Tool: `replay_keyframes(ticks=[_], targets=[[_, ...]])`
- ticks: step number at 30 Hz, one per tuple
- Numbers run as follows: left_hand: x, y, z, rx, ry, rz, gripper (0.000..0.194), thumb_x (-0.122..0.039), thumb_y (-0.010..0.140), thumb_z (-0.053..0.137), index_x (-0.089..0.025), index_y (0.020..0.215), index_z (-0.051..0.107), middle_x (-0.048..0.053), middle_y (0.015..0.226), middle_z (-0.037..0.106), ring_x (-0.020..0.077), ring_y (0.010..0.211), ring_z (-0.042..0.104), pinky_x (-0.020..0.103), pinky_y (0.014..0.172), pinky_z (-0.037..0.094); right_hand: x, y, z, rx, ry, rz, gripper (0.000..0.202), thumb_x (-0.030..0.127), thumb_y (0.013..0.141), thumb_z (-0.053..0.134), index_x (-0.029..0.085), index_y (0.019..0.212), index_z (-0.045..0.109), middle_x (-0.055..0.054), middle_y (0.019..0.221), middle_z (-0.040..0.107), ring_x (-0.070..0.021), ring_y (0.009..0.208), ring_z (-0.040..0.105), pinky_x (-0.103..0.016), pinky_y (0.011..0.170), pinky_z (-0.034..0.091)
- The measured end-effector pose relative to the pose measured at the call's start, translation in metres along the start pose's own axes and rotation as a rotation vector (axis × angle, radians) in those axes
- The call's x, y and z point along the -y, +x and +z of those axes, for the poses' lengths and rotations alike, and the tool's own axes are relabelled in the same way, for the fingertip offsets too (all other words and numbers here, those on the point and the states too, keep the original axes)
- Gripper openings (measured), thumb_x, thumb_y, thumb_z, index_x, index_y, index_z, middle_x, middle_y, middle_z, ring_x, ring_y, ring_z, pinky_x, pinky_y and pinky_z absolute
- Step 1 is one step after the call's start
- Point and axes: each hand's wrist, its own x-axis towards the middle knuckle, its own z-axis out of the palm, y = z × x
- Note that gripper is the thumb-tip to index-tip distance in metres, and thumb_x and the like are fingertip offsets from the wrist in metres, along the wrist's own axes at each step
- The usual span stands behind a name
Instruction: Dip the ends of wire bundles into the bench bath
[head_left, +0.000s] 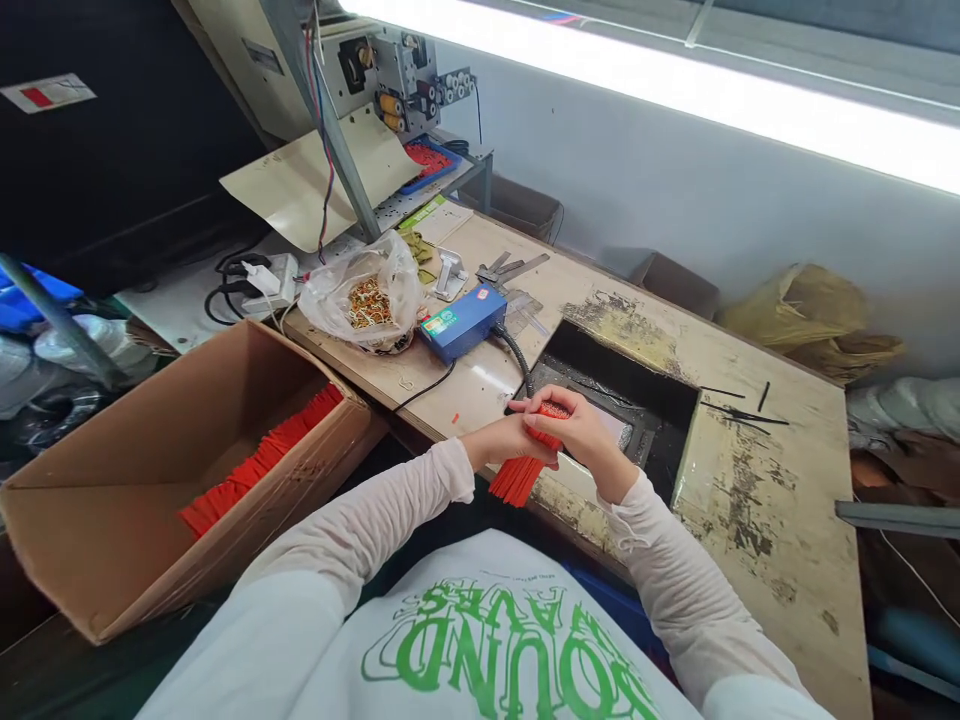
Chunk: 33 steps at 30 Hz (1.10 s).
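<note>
At far left an open cardboard box (56,530) stands against the worktop (810,480), red strips (262,462) stacked inside. Next, on the worktop's near-left edge, sits a clear plastic bag (322,295) of gold-coloured pieces, with a machine (405,85) behind and a blue device (466,322) just right of the bag. Over the near edge of a dark sunken recess (679,410), the left hand (501,440) grips a red bundle (517,482), its loose ends hanging down; the right hand (589,430) closes round its upper end, which seems dark-tipped, though fingers partly cover it. Rightward, the pale surface is stained and scuffed, bearing thin black sticks (742,414); yellowish sacks (817,305) slump beyond, by a white wall (600,160).
</note>
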Motion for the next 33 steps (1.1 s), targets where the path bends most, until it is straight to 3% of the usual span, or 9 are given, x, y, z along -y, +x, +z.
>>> replay_keyframes(ticks=[4, 6, 8, 9, 13, 17, 24, 28, 33], targets=[[0.002, 0.010, 0.001, 0.044, 0.047, -0.042, 0.034, -0.021, 0.044, 0.088, -0.015, 0.071, 0.067, 0.000, 0.068, 0.065, 0.0174, 0.069, 0.061, 0.032, 0.067, 0.049, -0.006, -0.011, -0.009, -0.095, -0.004, -0.055, 0.024, 0.036, 0.071, 0.078, 0.021, 0.074, 0.059, -0.001, 0.075, 0.067, -0.0293, 0.100, 0.070, -0.040, 0.085, 0.053], [-0.001, 0.015, -0.005, 0.154, 0.069, -0.078, 0.040, -0.025, 0.045, 0.089, -0.015, 0.079, 0.070, 0.002, 0.076, 0.069, 0.0192, 0.075, 0.063, 0.034, 0.073, 0.050, -0.003, -0.016, -0.018, -0.167, 0.023, -0.105, 0.024, 0.036, 0.072, 0.077, 0.022, 0.074, 0.059, 0.000, 0.074, 0.065, -0.0286, 0.096, 0.071, -0.039, 0.082, 0.055], [-0.002, 0.020, -0.016, 0.149, 0.060, -0.055, 0.048, -0.029, 0.049, 0.088, -0.015, 0.091, 0.070, 0.006, 0.090, 0.071, 0.0216, 0.087, 0.065, 0.037, 0.084, 0.050, 0.001, -0.022, -0.032, -0.293, 0.056, -0.174, 0.023, 0.035, 0.073, 0.077, 0.022, 0.076, 0.058, 0.000, 0.076, 0.065, -0.0273, 0.095, 0.072, -0.039, 0.081, 0.056], [-0.002, 0.021, -0.022, 0.062, 0.047, -0.002, 0.052, -0.031, 0.052, 0.087, -0.015, 0.097, 0.069, 0.008, 0.098, 0.071, 0.0229, 0.095, 0.065, 0.038, 0.089, 0.048, 0.003, -0.024, -0.040, -0.372, 0.062, -0.214, 0.022, 0.034, 0.074, 0.077, 0.023, 0.077, 0.058, 0.000, 0.077, 0.064, -0.0263, 0.094, 0.072, -0.039, 0.081, 0.056], [0.010, 0.015, -0.048, -0.514, 0.087, 0.282, 0.047, -0.040, 0.068, 0.076, -0.016, 0.107, 0.064, 0.012, 0.116, 0.065, 0.0237, 0.113, 0.059, 0.039, 0.102, 0.042, -0.001, -0.027, -0.081, -0.633, -0.001, -0.333, 0.025, 0.033, 0.072, 0.078, 0.023, 0.077, 0.056, 0.002, 0.077, 0.061, -0.0237, 0.092, 0.072, -0.040, 0.086, 0.056], [0.041, -0.012, -0.063, -0.796, 0.369, 0.384, 0.035, -0.039, 0.076, 0.067, -0.016, 0.102, 0.063, 0.012, 0.114, 0.064, 0.0237, 0.112, 0.058, 0.041, 0.101, 0.044, -0.024, -0.020, -0.112, -0.749, -0.075, -0.351, 0.025, 0.033, 0.072, 0.077, 0.021, 0.078, 0.056, 0.003, 0.077, 0.060, -0.0224, 0.090, 0.072, -0.038, 0.086, 0.055], [0.093, -0.040, -0.070, -0.943, 1.006, 0.514, 0.031, -0.037, 0.078, 0.068, -0.021, 0.104, 0.063, 0.010, 0.117, 0.062, 0.0307, 0.125, 0.047, 0.051, 0.108, 0.038, -0.065, 0.006, -0.132, -0.719, -0.277, -0.383, 0.017, 0.033, 0.078, 0.072, 0.020, 0.079, 0.060, -0.001, 0.081, 0.066, -0.0244, 0.097, 0.071, -0.038, 0.087, 0.053], [0.111, -0.035, -0.073, -0.976, 1.187, 0.564, 0.032, -0.037, 0.079, 0.067, -0.020, 0.105, 0.063, 0.011, 0.119, 0.060, 0.0317, 0.127, 0.045, 0.050, 0.107, 0.040, -0.086, 0.020, -0.141, -0.699, -0.387, -0.343, 0.016, 0.034, 0.079, 0.070, 0.020, 0.080, 0.061, -0.005, 0.089, 0.072, -0.0241, 0.097, 0.071, -0.039, 0.086, 0.054], [0.117, -0.031, -0.073, -1.019, 1.271, 0.596, 0.033, -0.036, 0.077, 0.068, -0.019, 0.105, 0.063, 0.012, 0.118, 0.061, 0.0318, 0.124, 0.048, 0.048, 0.105, 0.042, -0.109, 0.032, -0.149, -0.693, -0.447, -0.323, 0.014, 0.032, 0.080, 0.068, 0.020, 0.080, 0.062, -0.006, 0.091, 0.073, -0.0232, 0.095, 0.071, -0.039, 0.086, 0.053]])
